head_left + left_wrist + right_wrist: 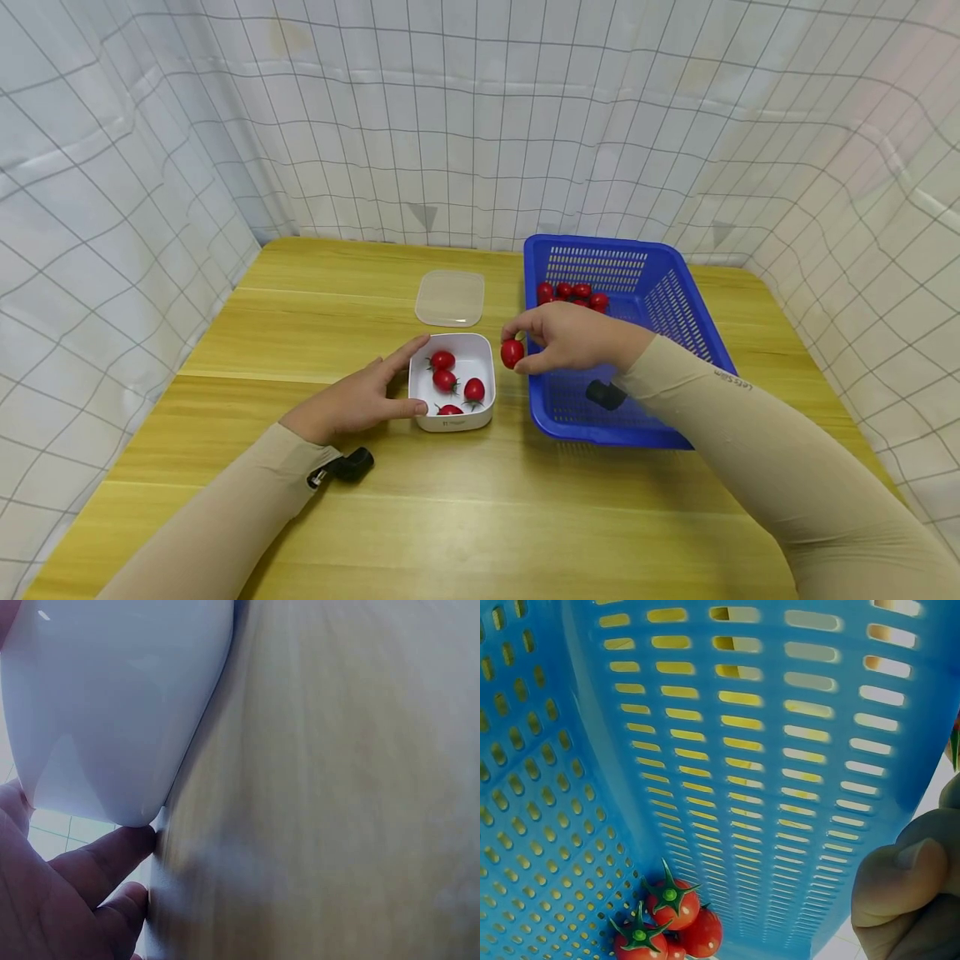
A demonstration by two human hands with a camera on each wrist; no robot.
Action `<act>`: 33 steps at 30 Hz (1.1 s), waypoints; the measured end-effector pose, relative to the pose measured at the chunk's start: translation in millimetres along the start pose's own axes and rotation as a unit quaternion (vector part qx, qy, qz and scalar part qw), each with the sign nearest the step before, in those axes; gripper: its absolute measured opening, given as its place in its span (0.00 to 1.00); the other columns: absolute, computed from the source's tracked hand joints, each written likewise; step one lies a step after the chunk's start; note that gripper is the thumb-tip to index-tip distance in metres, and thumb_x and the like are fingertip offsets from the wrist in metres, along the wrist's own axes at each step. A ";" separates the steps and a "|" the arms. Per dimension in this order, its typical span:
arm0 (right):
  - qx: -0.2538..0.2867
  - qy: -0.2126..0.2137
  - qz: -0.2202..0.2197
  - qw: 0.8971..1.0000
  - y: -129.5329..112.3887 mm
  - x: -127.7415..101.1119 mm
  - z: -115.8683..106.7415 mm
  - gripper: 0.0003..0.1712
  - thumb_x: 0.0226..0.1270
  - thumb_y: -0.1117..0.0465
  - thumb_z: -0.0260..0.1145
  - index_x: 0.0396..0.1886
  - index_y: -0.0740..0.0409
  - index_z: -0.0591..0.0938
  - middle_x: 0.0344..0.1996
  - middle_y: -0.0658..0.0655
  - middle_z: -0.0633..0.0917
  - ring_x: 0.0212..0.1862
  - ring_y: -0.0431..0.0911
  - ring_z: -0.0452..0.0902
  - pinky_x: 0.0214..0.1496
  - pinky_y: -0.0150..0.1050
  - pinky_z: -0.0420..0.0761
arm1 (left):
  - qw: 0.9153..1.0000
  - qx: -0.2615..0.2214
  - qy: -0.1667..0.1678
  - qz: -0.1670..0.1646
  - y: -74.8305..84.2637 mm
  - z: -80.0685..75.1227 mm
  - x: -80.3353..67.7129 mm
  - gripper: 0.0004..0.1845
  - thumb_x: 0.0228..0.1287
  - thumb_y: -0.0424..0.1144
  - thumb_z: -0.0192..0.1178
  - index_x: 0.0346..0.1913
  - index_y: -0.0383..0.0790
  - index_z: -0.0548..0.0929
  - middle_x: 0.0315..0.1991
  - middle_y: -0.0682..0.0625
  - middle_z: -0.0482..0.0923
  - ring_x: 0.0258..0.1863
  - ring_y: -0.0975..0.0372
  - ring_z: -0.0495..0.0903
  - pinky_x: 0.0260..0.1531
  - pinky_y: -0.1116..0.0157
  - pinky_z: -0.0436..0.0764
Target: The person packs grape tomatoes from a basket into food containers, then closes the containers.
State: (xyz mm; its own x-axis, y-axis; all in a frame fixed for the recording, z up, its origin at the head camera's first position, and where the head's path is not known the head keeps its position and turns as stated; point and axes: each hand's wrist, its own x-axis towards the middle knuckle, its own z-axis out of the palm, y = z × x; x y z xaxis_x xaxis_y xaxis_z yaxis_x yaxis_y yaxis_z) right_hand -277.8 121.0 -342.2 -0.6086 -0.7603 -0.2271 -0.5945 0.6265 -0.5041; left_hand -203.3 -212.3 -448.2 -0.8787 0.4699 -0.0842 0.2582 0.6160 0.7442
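Gridded cloth walls the yellow desk [225,517]. Right hand [570,337] pinches a cherry tomato [512,352] between blue basket [660,287] and white box [487,392]; left hand [352,404], fingers straight, steadies the box. A loose pinch risks the tomato rolling away.

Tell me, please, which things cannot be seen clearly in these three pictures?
- Tomatoes in the blue basket: head view, the right hand covers some, so no count.
- White container: left wrist view shows only its outside wall; contents hidden.
- Held tomato: right wrist view, almost cut off by the right edge.
- Table: left wrist view, blurred.
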 end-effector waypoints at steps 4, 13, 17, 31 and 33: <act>0.003 -0.005 0.001 1.000 1.3 1.1 0.9 0.25 0.67 0.54 0.74 0.63 0.51 0.85 0.16 0.45 0.67 0.22 0.39 0.64 0.24 0.33 0.62 | 1.000 -0.001 -0.001 -0.002 0.9 -0.2 -0.1 0.55 0.67 0.57 0.70 0.87 0.52 0.47 0.85 0.41 0.53 0.83 0.41 0.55 0.80 0.33 0.47; 0.001 0.001 0.001 1.000 -2.1 0.8 -1.5 0.27 0.67 0.54 0.74 0.64 0.54 0.84 0.17 0.46 0.69 0.22 0.41 0.67 0.25 0.34 0.65 | 1.000 0.002 0.000 0.000 1.9 -0.7 -0.1 0.55 0.67 0.57 0.70 0.87 0.52 0.47 0.84 0.39 0.55 0.82 0.40 0.57 0.79 0.34 0.54; 0.008 0.002 0.000 1.000 -5.9 1.1 -3.2 0.26 0.67 0.55 0.74 0.64 0.54 0.84 0.17 0.46 0.70 0.23 0.41 0.67 0.25 0.34 0.65 | 1.000 0.007 0.000 -0.003 2.0 -1.0 0.0 0.55 0.67 0.57 0.70 0.87 0.52 0.47 0.84 0.39 0.56 0.82 0.40 0.57 0.78 0.34 0.57; -0.022 0.003 -0.017 1.000 -19.9 6.2 -10.9 0.24 0.68 0.54 0.74 0.62 0.50 0.85 0.18 0.45 0.72 0.24 0.41 0.70 0.28 0.35 0.68 | 1.000 0.013 -0.006 -0.011 3.2 -1.0 1.4 0.55 0.66 0.59 0.70 0.87 0.54 0.47 0.84 0.38 0.54 0.82 0.39 0.56 0.78 0.33 0.56; -0.026 -0.001 -0.025 0.999 -23.5 8.4 -11.5 0.25 0.68 0.54 0.74 0.63 0.51 0.85 0.18 0.45 0.71 0.24 0.41 0.68 0.27 0.35 0.68 | 1.000 0.010 -0.007 -0.010 3.3 -1.0 1.7 0.56 0.66 0.59 0.70 0.87 0.53 0.47 0.84 0.38 0.54 0.82 0.39 0.56 0.78 0.33 0.56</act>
State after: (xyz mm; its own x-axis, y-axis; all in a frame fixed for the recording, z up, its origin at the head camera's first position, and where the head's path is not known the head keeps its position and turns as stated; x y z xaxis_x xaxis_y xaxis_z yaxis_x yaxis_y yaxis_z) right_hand -275.0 101.9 -322.6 -0.5762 -0.7914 -0.2042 -0.6507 0.5953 -0.4714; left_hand -204.4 -210.1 -445.2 -0.8785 0.4653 -0.1087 0.2481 0.6386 0.7285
